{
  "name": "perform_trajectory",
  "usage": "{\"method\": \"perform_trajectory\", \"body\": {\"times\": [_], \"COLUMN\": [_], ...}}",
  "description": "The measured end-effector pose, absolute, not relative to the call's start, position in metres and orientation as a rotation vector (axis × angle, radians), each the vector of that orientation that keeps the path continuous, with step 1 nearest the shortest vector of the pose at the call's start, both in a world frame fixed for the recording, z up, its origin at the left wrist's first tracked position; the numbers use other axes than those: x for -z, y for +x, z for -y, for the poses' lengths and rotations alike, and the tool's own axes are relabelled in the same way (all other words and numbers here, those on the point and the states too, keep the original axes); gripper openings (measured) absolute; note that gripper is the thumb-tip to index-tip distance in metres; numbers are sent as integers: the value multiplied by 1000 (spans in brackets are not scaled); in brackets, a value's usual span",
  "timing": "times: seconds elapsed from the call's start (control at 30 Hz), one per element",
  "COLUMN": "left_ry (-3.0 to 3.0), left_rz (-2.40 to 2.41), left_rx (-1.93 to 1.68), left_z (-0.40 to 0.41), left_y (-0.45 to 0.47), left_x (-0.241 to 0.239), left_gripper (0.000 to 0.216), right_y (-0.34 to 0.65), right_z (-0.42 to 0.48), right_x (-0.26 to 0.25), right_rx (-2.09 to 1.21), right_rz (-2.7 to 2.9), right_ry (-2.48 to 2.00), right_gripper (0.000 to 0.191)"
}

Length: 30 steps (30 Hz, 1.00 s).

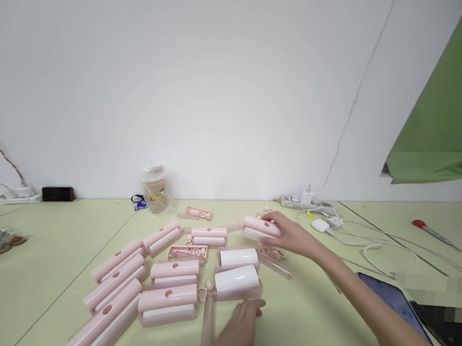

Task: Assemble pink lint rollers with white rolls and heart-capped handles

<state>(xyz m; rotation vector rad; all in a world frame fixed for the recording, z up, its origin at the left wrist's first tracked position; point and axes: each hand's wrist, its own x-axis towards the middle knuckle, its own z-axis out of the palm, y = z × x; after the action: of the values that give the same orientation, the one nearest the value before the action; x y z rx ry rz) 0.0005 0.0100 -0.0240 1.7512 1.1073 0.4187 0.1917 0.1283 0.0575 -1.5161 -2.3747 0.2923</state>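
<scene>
Several pink lint-roller cases (168, 302) lie in rows on a pale green table (47, 265). My right hand (292, 235) reaches out over the far side of the group and grips one pink case (259, 228) just above the table. My left hand (242, 328) rests flat on the table at the near edge, its fingertips beside a case showing a white roll (237, 279). A second white-roll case (237, 258) sits behind that one. A thin clear pink cover (208, 323) lies left of my left hand.
A clear plastic jar (156, 190) stands by the white wall. A power strip with chargers and white cables (312, 203) runs at the back right. A phone (392, 303) lies at the right, a red-handled tool (430, 230) farther right, a dark phone (57, 193) at the back left.
</scene>
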Motion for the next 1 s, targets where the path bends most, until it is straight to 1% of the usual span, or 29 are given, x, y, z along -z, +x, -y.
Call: {"method": "perform_trajectory", "body": {"times": [0.07, 0.13, 0.23, 0.37, 0.5, 0.53, 0.63, 0.67, 0.73, 0.8, 0.9, 1.0], "left_ry": [1811, 1878, 1959, 2000, 2037, 2044, 2086, 2110, 2182, 2268, 2317, 2224], "left_rz": [-1121, -1145, -1162, -1146, -1114, -1111, -1099, -1084, -1042, -1046, -1177, -1309], "left_rx": [-372, -306, -240, -271, -278, -283, -293, -318, -453, -698, -1014, -1134], "left_z": [-12, -14, -17, -19, -21, -21, -20, -18, -15, -12, -12, -16], "left_y": [5, 9, 13, 11, 8, 8, 9, 9, 8, 5, -4, -13], "left_x": [25, 29, 38, 49, 54, 55, 56, 54, 48, 38, 20, 8], "left_gripper": [76, 79, 86, 88, 86, 84, 75, 69, 45, 25, 22, 25], "right_y": [175, 161, 146, 137, 137, 137, 142, 144, 149, 153, 160, 166], "right_z": [-154, -173, -190, -192, -167, -155, -117, -104, -85, -74, -70, -70], "right_x": [-50, -41, -29, -18, -20, -22, -24, -23, -17, -5, 13, 17], "right_rx": [-247, -234, -250, -293, -254, -243, -229, -216, -203, -270, -518, -702], "right_rz": [2432, 2506, 2591, 2625, 2545, 2526, 2495, 2476, 2414, 2320, 2119, 1993], "right_ry": [-1524, -1508, -1467, -1400, -1273, -1232, -1155, -1168, -1232, -1291, -1307, -1265], "right_gripper": [35, 27, 22, 23, 36, 34, 16, 14, 20, 23, 21, 20]}}
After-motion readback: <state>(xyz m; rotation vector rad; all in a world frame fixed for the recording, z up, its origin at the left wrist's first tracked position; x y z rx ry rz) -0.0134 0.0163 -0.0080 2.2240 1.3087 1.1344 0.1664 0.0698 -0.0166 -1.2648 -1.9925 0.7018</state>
